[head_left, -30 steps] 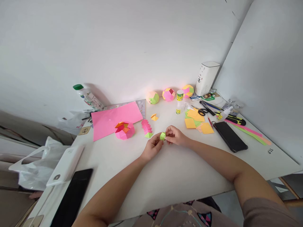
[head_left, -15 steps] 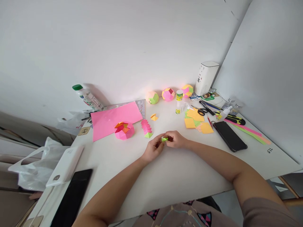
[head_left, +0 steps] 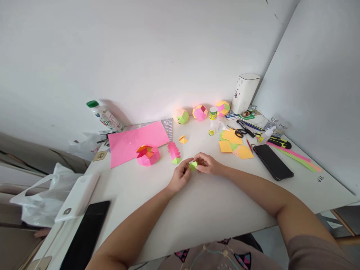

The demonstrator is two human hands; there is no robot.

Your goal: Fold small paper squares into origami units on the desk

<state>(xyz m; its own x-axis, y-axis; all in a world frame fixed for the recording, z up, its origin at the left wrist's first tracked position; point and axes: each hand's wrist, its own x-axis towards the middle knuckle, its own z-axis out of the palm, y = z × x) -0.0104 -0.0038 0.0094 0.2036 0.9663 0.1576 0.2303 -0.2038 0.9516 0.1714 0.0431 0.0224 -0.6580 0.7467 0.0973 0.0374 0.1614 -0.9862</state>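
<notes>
Green paper piece (head_left: 193, 165) is sitting between the left hand (head_left: 180, 176) and the right hand (head_left: 209, 165), above or against the table (head_left: 180, 210). Each hand is pinching one side of it, thumb and fingers drawn nearly together on the thin paper. Handling it well probably means pressing lightly along each crease and steadying with one hand while the other is working — hard pressure could crumple it.

Counting outward, one orange piece (head_left: 183, 140) is lying beyond the grip. Just left, one row of pink pieces (head_left: 173, 150), too tightly packed to count, is ending in one green fold (head_left: 176, 161). Farther left, one pink bowl (head_left: 148, 160) is resting; well beyond the grip, three paper balls (head_left: 200, 112) are standing in line. To the right, at least three orange notes (head_left: 225, 146) are lying loosely piled — with one pair of scissors (head_left: 241, 132) resting behind and one phone (head_left: 273, 162) farther right.
</notes>
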